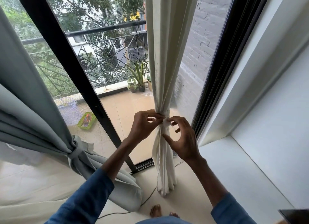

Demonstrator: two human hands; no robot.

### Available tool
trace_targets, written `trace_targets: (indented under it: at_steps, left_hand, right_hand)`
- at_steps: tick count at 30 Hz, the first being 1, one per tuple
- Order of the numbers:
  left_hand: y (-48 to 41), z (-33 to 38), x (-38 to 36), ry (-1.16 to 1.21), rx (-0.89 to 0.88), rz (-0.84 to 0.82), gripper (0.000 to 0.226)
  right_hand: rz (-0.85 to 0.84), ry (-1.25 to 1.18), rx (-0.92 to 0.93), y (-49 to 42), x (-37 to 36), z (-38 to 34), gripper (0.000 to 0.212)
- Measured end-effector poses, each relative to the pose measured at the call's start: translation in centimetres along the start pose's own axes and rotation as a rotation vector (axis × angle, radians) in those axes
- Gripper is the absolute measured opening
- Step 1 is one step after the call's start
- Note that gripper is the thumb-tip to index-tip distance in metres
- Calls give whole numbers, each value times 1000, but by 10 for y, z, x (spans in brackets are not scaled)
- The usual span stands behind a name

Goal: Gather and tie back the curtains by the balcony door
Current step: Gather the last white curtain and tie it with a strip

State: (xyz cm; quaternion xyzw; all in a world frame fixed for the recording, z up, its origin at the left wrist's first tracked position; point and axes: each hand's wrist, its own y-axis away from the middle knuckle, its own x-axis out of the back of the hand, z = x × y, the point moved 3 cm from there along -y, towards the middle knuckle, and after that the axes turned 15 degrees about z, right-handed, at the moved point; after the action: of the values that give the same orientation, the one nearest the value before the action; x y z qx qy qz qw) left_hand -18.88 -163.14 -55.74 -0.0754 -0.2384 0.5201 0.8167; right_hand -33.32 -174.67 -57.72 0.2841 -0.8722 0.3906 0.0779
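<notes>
The cream curtain (164, 65), bunched right of the black door frame (66, 65), looks soft, light and apt to slip, so we pinch its tie (165, 115) at the waist with our left hand (143, 125), our right hand (183, 140) loosely spread beside it.

Curtain (164, 56) right of door frame (71, 65)

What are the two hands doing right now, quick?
Left hand: pinches the cream fabric tie band round the cream cloth curtain.
Right hand: open, fingers loosely curled, holding nothing.
</notes>
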Motion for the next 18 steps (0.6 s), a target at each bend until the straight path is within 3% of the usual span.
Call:
trace_targets:
  at_steps: [2,7,11,18]
  left_hand:
    - [-1,3,-1,11,1,-30,13]
    - [1,12,-2,-1,-32,-85,15]
    - [-3,11,2,-14,5,-4,13]
    - [-14,8,7,91,118,12,37]
  right_hand:
    - [44,-1,-45,-1,-4,1,44]
    - [210,-55,-77,-9,-4,-1,14]
    - [150,-139,-230,-8,0,8,10]
    - [31,-286,-330,-12,5,18,13]
